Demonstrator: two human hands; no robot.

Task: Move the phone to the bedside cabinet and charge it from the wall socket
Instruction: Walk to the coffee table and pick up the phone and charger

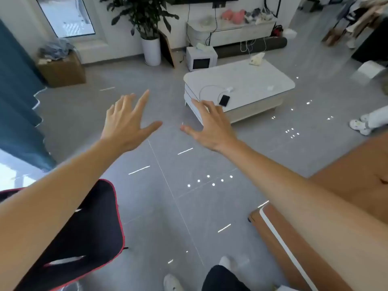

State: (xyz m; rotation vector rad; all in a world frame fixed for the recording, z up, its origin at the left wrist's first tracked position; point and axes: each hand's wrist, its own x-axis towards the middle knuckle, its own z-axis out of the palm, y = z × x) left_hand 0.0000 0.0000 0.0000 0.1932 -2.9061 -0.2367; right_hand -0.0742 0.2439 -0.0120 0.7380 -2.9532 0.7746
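A dark phone [224,100] lies flat near the front left corner of a white coffee table [262,80]. A white charging cable [206,89] curls beside it, ending in a white plug [230,88]. My left hand [126,120] and my right hand [210,127] are stretched out over the grey floor, fingers spread, holding nothing. My right hand's fingertips overlap the table's near corner in the view, short of the phone. No bedside cabinet or wall socket is in sight.
A black chair with red trim [84,227] stands at lower left, a brown sofa [315,238] at lower right. A potted plant [150,38], a cardboard box [63,68], a small white cube cabinet [200,58] and a TV bench [231,32] line the far wall. Another person's shoes [359,127] show at right.
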